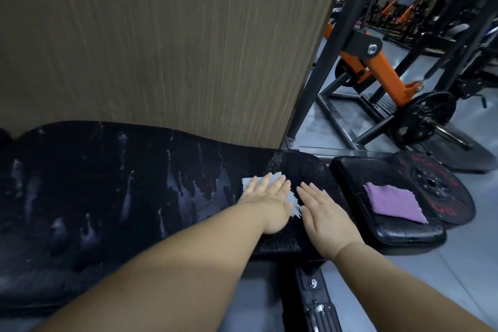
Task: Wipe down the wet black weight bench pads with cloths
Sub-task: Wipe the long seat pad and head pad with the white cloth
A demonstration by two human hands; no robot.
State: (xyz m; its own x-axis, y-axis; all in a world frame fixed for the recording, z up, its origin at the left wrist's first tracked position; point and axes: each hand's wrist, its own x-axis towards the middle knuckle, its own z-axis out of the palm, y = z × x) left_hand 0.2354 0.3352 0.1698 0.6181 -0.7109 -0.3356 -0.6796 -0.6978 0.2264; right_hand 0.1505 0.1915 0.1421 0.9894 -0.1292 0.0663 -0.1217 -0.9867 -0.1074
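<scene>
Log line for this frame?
left hand: flat on light blue cloth, long black bench pad | right hand: flat on pad | purple cloth: lying on small black seat pad

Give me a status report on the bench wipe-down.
Left hand flat on blue cloth, pressing it to long pad. Right hand flat on pad beside it. Pad streaked wet. Purple cloth lies on small pad, out of the way.

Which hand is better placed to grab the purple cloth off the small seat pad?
Right: the right hand lies empty, nearer the folded purple cloth; the left hand presses the pale blue cloth.
</scene>
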